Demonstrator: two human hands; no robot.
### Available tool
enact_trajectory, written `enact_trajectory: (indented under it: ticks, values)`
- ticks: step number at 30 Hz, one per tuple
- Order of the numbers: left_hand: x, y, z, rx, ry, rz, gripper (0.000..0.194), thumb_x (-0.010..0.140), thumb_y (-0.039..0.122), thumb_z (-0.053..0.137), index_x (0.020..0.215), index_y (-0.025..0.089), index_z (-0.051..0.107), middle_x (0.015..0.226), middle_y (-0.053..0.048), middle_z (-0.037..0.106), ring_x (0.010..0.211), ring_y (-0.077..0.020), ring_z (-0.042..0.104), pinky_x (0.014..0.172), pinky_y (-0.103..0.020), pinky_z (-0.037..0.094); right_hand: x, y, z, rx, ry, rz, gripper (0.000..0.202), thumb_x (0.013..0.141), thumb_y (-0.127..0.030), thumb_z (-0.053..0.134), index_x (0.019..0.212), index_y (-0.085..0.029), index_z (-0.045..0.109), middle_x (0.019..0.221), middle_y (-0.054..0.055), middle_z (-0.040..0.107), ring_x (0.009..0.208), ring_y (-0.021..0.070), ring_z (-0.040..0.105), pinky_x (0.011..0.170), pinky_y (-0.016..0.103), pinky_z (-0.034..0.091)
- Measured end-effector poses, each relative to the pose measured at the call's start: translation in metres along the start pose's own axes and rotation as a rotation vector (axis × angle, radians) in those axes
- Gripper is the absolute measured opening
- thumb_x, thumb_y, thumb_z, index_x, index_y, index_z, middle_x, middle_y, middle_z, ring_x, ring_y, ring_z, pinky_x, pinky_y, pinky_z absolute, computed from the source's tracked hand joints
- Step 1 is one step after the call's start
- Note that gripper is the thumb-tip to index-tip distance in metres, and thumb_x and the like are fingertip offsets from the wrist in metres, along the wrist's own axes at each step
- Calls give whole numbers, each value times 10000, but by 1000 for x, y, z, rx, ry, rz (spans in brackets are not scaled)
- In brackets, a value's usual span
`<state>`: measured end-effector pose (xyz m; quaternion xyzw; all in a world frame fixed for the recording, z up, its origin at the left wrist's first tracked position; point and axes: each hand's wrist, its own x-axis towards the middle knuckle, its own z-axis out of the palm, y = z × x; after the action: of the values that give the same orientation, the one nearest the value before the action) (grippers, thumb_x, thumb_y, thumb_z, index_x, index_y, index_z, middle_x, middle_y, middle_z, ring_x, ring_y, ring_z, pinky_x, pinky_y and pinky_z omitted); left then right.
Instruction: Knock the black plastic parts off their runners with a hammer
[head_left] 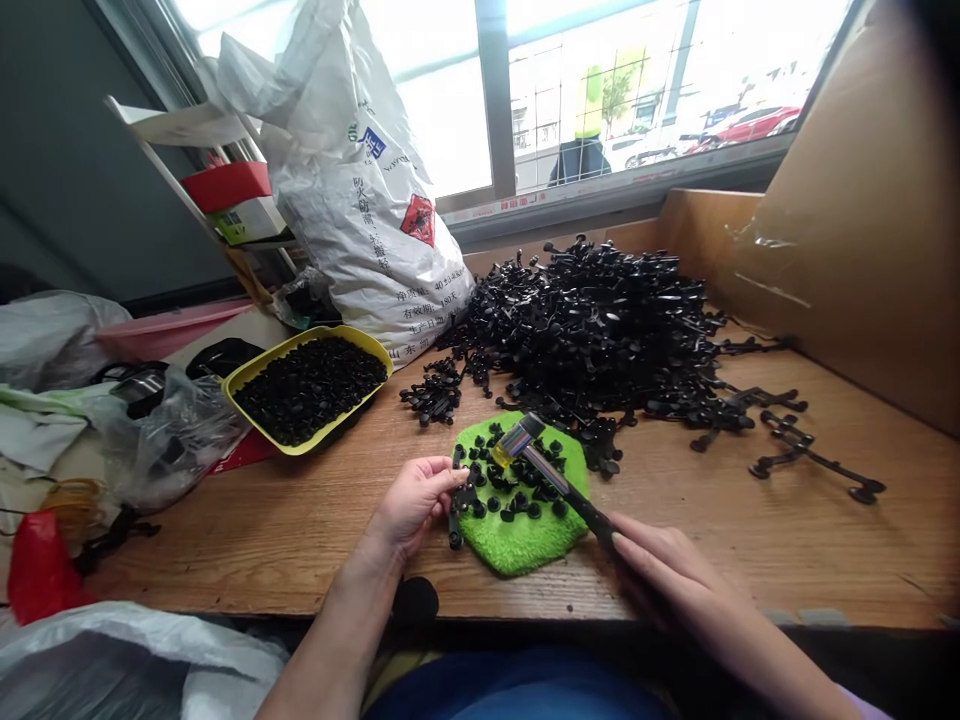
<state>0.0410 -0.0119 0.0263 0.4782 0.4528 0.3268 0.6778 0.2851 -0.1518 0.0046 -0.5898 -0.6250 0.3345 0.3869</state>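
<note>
Left grip (412,500): pinching black part (466,495) at left edge of green cloth (521,550) | right grip (660,560): closed round hammer (566,489), head over cloth | black studs (520,503) on cloth | black heap (592,320) far on worktop (300,540) | yellow tray (289,447) of black bits (311,385), left | white sack (352,200), far left

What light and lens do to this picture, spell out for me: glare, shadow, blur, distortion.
In the head view, the window is washed out to white in places; the pile of black parts shows small glints, its darkest areas merging; the hammer has a sheen on its head; the upper right corner falls into dark blur; the cardboard looks slanted, perhaps from a wide lens.
</note>
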Motion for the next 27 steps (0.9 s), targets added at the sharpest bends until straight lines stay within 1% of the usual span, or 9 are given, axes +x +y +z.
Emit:
enact_trajectory:
  ticks: [4, 6, 8, 10, 11, 15, 17, 21, 27]
  values:
    - [2, 2, 0, 47, 6, -19, 188, 617, 233, 738, 640, 101, 606, 511, 26, 539, 344, 0, 376, 321, -109, 205, -2, 9, 2, -49, 8, -31, 417, 888, -489, 361, 1041, -232, 650, 572, 27, 642, 578, 228, 617, 516, 308, 502]
    - [4, 3, -1, 87, 9, -26, 208, 612, 250, 739, 632, 102, 594, 498, 30, 523, 341, -2, 370, 321, -110, 193, -3, 12, 3, -83, 22, -52, 403, 899, -461, 359, 1081, -226, 631, 734, 53, 694, 700, 240, 640, 590, 314, 516]
    - [5, 4, -1, 123, 14, -29, 234, 604, 265, 742, 610, 101, 575, 485, 35, 501, 336, 1, 353, 319, -110, 176, -3, 11, 4, -136, 60, -73, 376, 911, -428, 358, 1103, -230, 613, 930, 66, 699, 837, 247, 634, 680, 317, 511]
    - [5, 4, -1, 143, 21, -30, 251, 590, 274, 747, 604, 101, 566, 480, 40, 487, 331, 3, 336, 318, -112, 168, -1, 6, 3, -193, 70, -94, 344, 923, -392, 351, 1112, -241, 596, 1013, 59, 683, 894, 245, 622, 698, 306, 497]
    - [5, 5, 0, 146, 28, -27, 256, 582, 275, 750, 601, 102, 562, 475, 45, 478, 328, 3, 326, 317, -114, 167, 1, 2, 2, -222, 60, -103, 331, 927, -380, 345, 1111, -244, 585, 994, 56, 685, 876, 241, 624, 674, 299, 489]
    - [4, 5, 2, 139, 57, 1, 274, 566, 280, 751, 566, 116, 531, 446, 62, 445, 315, 1, 298, 311, -128, 166, 14, -15, -4, -348, 30, -128, 304, 945, -378, 290, 1032, -222, 536, 780, 51, 668, 682, 222, 614, 578, 302, 425]
    - [4, 5, 3, 143, 53, 8, 284, 572, 284, 746, 551, 120, 516, 443, 59, 450, 312, -3, 306, 310, -134, 171, 20, -17, -4, -411, 5, -139, 313, 952, -382, 257, 994, -217, 520, 775, 61, 657, 688, 228, 609, 576, 308, 404]
    - [4, 6, 3, 164, 39, -17, 278, 588, 292, 734, 555, 119, 519, 439, 54, 452, 303, -9, 318, 306, -138, 183, 26, -12, 0, -530, -67, -120, 349, 955, -392, 228, 975, -210, 526, 808, 90, 652, 750, 256, 609, 577, 320, 385]
    - [7, 6, 1, 171, 30, -6, 262, 597, 280, 720, 538, 120, 521, 423, 57, 433, 295, -5, 284, 302, -143, 174, 28, -20, -3, -525, -20, -171, 284, 955, -344, 251, 894, -225, 501, 701, 49, 615, 622, 209, 567, 503, 286, 333]
